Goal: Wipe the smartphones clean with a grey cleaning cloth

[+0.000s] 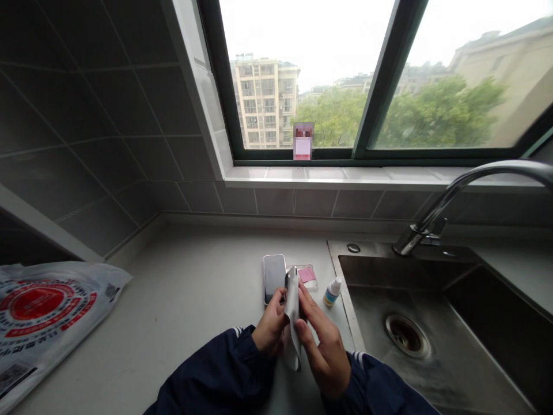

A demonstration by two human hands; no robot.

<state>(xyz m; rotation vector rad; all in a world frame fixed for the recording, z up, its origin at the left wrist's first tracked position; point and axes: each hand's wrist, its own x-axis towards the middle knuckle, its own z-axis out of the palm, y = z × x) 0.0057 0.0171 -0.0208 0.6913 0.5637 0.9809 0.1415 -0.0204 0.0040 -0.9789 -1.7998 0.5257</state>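
Note:
My left hand [271, 327] grips a slim dark device [287, 279] held on edge above the counter. My right hand [322, 340] presses a white cloth [292, 317] flat against that device, fingers stretched along it. The cloth hangs down between both hands. Just beyond them a phone [274, 278] lies flat with its dark screen up. To its right sits a small clear packet with a pink insert [307, 275], and a small white dropper bottle with a blue label [332, 291] stands by the sink edge.
A steel sink [432, 369] with a drain and a curved tap [458, 190] fills the right side. A white plastic bag with red print [43, 311] lies at the left. Grey tiled walls and a window sill [345, 176] bound the counter [194, 300].

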